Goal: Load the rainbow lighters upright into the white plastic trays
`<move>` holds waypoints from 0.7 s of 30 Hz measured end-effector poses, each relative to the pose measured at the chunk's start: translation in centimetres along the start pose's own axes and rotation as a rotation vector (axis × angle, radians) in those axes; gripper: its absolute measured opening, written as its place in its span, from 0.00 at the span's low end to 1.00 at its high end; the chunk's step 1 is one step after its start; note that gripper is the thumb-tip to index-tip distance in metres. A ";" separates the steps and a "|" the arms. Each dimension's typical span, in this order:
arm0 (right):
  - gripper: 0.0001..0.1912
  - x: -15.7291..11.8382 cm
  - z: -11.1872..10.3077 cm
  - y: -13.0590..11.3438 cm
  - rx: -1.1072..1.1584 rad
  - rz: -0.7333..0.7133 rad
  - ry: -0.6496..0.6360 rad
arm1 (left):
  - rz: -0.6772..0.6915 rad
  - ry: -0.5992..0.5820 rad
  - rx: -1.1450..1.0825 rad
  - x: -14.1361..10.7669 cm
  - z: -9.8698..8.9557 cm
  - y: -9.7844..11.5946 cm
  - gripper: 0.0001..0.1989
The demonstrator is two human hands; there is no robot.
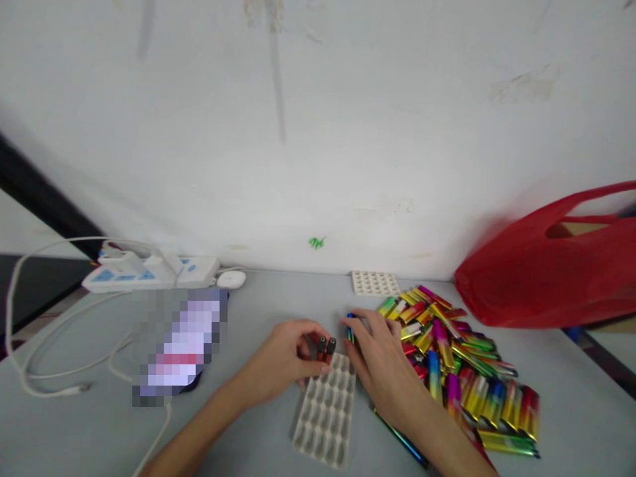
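My left hand (283,354) is closed around two slim tubes (326,347) with black ends and reddish bodies, over the far end of a white tray (325,424) with rows of oval pockets. My right hand (375,351) pinches a shiny blue tube (350,328) just right of that tray; its lower part is hidden by the fingers. Beyond the right hand spreads a pile of shiny flat tubes (440,338) in gold, red, green, blue and purple. One blue-green tube (400,437) lies apart under my right forearm.
A second white pocketed tray (375,283) lies near the wall. On the left are a power strip (193,271) with plugs and cables, a small white case (231,279) and a phone with a blurred screen (186,341). A red bag (541,271) stands at the right.
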State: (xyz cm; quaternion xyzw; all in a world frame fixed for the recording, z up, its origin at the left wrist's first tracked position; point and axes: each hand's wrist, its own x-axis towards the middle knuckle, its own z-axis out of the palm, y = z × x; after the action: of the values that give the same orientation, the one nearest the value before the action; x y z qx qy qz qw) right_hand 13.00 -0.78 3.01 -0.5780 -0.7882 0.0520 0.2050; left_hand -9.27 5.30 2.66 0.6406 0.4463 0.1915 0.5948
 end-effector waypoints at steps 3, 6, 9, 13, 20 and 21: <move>0.18 0.0 0.2 0.3 0.056 0.006 0.049 | 0.021 0.023 0.040 -0.2 0.1 0.1 0.18; 0.20 0.0 0.3 0.3 0.188 0.026 0.111 | 0.024 0.037 0.045 -0.3 0.2 0.3 0.19; 0.24 0.0 0.5 0.1 0.305 0.055 0.175 | 0.012 0.031 0.034 -0.3 0.3 0.3 0.17; 0.27 -0.1 0.9 0.1 0.348 0.064 0.180 | 0.026 0.039 0.041 -0.2 0.4 0.3 0.15; 0.15 0.2 0.0 -0.1 0.397 0.082 0.239 | 0.037 0.069 0.053 -0.1 0.6 0.2 0.14; 0.14 0.2 -0.2 -0.3 0.406 0.088 0.253 | 0.037 0.074 0.069 -0.2 0.6 0.3 0.14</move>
State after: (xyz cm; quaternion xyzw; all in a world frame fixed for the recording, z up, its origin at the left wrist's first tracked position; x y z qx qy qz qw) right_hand 12.76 -0.70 3.39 -0.5607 -0.7036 0.1453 0.4117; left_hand -8.82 4.86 2.82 0.6614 0.4624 0.2103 0.5518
